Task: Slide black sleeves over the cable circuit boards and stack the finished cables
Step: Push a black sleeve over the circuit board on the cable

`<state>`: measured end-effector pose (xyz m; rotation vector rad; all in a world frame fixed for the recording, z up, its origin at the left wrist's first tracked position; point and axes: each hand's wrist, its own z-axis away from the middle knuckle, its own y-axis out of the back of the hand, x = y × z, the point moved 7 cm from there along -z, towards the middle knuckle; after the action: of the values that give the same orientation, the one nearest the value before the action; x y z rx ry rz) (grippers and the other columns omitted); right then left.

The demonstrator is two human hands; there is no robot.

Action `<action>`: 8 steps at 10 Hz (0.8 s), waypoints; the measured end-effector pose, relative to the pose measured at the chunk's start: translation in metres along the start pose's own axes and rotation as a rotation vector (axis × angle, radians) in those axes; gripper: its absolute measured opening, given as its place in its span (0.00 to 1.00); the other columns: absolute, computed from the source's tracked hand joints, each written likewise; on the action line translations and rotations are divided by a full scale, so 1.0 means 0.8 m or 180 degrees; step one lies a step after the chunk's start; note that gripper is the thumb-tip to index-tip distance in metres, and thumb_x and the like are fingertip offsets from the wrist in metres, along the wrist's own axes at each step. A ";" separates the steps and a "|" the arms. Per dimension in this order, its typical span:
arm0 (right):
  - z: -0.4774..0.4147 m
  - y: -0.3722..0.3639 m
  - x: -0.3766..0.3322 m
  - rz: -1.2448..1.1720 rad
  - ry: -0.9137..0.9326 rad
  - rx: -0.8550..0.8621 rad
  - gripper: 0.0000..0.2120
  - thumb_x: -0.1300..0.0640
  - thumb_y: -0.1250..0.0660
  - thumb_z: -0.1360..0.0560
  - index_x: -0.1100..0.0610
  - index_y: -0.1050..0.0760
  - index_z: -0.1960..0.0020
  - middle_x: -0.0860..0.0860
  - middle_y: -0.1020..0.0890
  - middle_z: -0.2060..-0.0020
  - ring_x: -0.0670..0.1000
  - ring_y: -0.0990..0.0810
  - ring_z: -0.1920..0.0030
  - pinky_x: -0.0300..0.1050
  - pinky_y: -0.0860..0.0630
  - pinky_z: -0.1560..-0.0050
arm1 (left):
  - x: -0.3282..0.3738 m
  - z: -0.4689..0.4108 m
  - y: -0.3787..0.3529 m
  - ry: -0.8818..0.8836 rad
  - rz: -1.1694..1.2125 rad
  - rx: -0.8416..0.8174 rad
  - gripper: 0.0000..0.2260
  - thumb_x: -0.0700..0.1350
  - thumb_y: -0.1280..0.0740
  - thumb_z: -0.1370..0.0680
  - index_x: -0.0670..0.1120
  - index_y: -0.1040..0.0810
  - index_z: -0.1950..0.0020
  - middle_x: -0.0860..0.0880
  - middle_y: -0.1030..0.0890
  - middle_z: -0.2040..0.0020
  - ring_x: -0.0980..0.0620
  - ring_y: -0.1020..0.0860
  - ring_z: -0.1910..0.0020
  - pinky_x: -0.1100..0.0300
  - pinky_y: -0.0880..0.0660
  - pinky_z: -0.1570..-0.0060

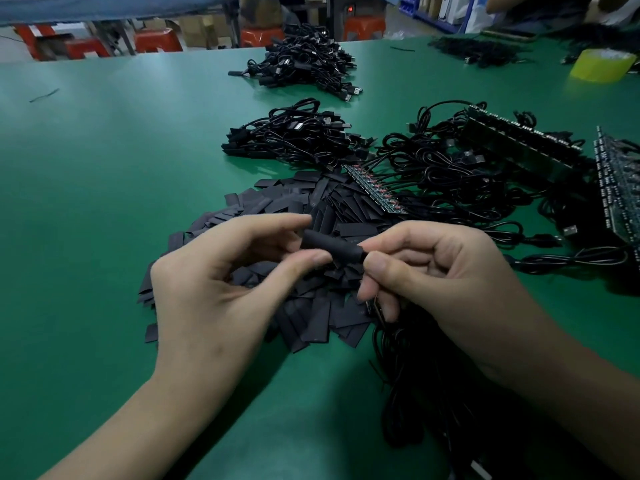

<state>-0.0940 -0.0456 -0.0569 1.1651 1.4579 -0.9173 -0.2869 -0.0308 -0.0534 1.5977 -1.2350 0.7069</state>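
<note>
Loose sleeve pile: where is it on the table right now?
Head view, centre of the green table: the loose sleeve pile lies below the left hand and right hand, with the circuit board strip at its far right edge.

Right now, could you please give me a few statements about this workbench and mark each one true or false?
1. The left hand and the right hand pinch one black sleeve between them. True.
2. The table is red. False: the table is green.
3. A pile of flat sleeves lies on the table beneath the hands. True.
4. The roll of yellow tape sits at the near left edge. False: the roll of yellow tape is at the far right.
5. Cable bundles lie beyond the pile. True.
</note>
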 end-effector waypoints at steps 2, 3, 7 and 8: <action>0.001 -0.007 0.002 -0.0026 -0.0008 -0.0152 0.06 0.58 0.30 0.24 0.51 0.16 0.49 0.54 0.14 0.63 0.47 0.19 0.69 0.36 0.23 0.63 | -0.015 -0.006 -0.013 0.0530 0.0049 0.0159 0.21 0.56 0.27 0.31 0.48 0.17 0.41 0.46 0.14 0.47 0.62 0.15 0.57 0.61 0.22 0.44; 0.002 -0.008 0.001 -0.0022 0.0022 -0.0161 0.08 0.58 0.30 0.23 0.51 0.16 0.46 0.54 0.13 0.62 0.47 0.20 0.69 0.36 0.23 0.62 | -0.081 -0.034 -0.023 0.1305 -0.0189 -0.0049 0.29 0.39 0.31 0.20 0.45 0.37 0.21 0.41 0.26 0.27 0.78 0.28 0.74 0.72 0.26 0.53; 0.003 -0.009 0.001 -0.0016 0.0075 -0.0081 0.11 0.59 0.30 0.26 0.50 0.15 0.46 0.54 0.15 0.65 0.48 0.21 0.71 0.37 0.23 0.65 | 0.020 0.014 -0.006 -0.0211 0.0627 0.0549 0.07 0.43 0.25 0.30 0.50 0.15 0.52 0.56 0.13 0.57 0.61 0.16 0.57 0.68 0.21 0.53; 0.003 -0.009 0.002 -0.0080 0.0040 -0.0057 0.10 0.56 0.28 0.27 0.51 0.15 0.47 0.55 0.15 0.65 0.47 0.21 0.71 0.37 0.23 0.65 | 0.025 0.013 -0.006 -0.0247 0.0639 0.0529 0.06 0.43 0.26 0.29 0.50 0.15 0.52 0.56 0.13 0.57 0.61 0.16 0.57 0.68 0.21 0.53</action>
<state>-0.1007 -0.0490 -0.0591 1.1436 1.4910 -0.9140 -0.2775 -0.0482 -0.0418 1.6635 -1.4393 0.9014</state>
